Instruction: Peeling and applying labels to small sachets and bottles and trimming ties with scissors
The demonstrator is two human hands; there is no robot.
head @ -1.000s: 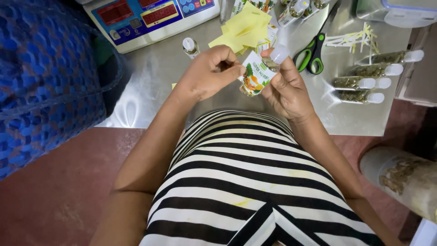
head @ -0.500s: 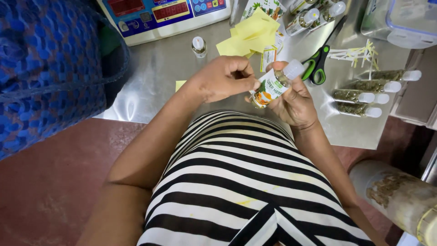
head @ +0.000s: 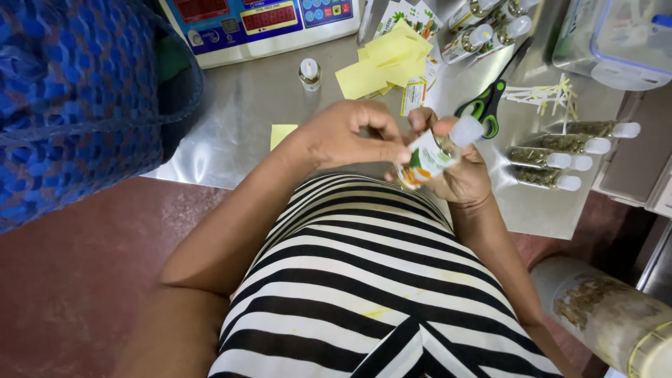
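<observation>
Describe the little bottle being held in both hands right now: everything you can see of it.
The bottle is a small clear vial with a white cap, wrapped in a white label printed in green and orange. It lies tilted, cap up toward the scissors side, base toward the striped shirt. The right hand cradles it from beneath; the left hand pinches the label side with its fingertips. It is held above the near edge of the steel table, touching nothing else. Its contents are hidden by the label.

Your hands (head: 350, 136) cover most of the small bottle (head: 430, 155); its contents cannot be read. Above the scissors (head: 483, 108), the clear lidded box (head: 616, 42) and the digital scale (head: 266, 21) run past the top edge. The scissors' blades are hidden.
</observation>
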